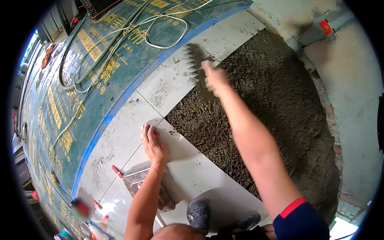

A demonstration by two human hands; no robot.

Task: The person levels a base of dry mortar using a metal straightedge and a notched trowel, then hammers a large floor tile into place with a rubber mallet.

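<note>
Head view | right hand [215, 80]: your fingers wrapped round notched trowel [197, 60], its teeth left of them, over white floor tile [236, 34] | left hand [154, 147]: fingers together across tile joint [132, 157], grip unclear | risk: dragged teeth could scratch tile; your leaning weight could shift the joint

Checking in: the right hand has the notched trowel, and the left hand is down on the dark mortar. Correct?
Not quite: the head view shows the left hand down on the pale tiles, not the dark mortar. The right hand does have the notched trowel.
</note>
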